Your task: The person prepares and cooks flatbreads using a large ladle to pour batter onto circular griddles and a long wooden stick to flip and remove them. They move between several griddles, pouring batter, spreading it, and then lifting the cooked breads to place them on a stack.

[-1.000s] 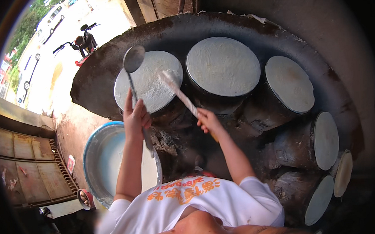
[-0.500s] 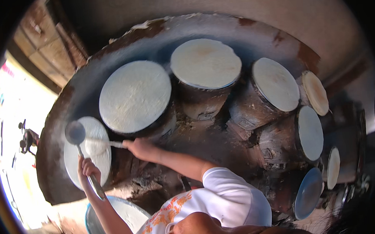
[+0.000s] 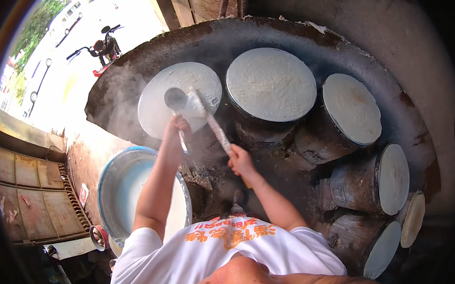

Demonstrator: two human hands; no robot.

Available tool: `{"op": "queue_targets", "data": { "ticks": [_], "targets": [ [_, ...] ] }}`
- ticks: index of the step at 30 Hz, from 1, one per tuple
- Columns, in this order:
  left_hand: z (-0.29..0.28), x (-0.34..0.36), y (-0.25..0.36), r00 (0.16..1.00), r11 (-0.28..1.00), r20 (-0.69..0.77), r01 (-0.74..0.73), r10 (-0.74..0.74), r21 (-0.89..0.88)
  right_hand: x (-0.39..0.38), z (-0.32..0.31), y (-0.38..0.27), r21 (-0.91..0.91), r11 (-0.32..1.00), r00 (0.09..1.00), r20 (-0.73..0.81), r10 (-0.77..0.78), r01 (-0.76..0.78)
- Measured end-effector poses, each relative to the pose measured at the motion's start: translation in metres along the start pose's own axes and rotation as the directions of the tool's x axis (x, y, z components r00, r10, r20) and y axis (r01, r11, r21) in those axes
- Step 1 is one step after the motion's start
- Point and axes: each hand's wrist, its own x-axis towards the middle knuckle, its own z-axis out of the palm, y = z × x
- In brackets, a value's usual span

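My left hand (image 3: 179, 126) grips the handle of a metal ladle (image 3: 174, 98), whose round bowl is over the batter-coated round griddle (image 3: 154, 102) at the back left. My right hand (image 3: 241, 161) is closed on a long pale stick spreader (image 3: 216, 127); its far end lies in a wet white blob of batter (image 3: 194, 105) on that griddle, just right of the ladle. Steam rises around the griddle. A large blue-rimmed basin (image 3: 113, 192) of white batter stands below my left forearm.
More drum-like stoves with white-topped plates (image 3: 270, 81) curve round to the right (image 3: 351, 108), (image 3: 392, 178), inside a rusty curved metal surround (image 3: 329, 38). A rusty panel (image 3: 34, 196) and small red container (image 3: 98, 237) are at left; handlebars (image 3: 101, 48) stand outside in daylight.
The view has swung back from half a second ago. Compared with a second ago, the ladle bowl has come down and right over the left griddle's batter, and more steam rises there.
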Motion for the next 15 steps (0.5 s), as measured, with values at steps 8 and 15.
{"op": "queue_targets", "data": {
  "ticks": [8,15],
  "targets": [
    [-0.018,-0.027,-0.037,0.926,0.930,0.334,-0.043,0.174,-0.365,0.019,0.041,-0.055,-0.392,0.676,0.744,0.034,-0.668,0.625],
    [0.059,-0.076,-0.093,0.839,0.976,0.536,-0.027,-0.095,0.216,-0.002,-0.002,0.012,-0.262,0.785,0.826,0.109,-0.554,0.561]
  ]
}}
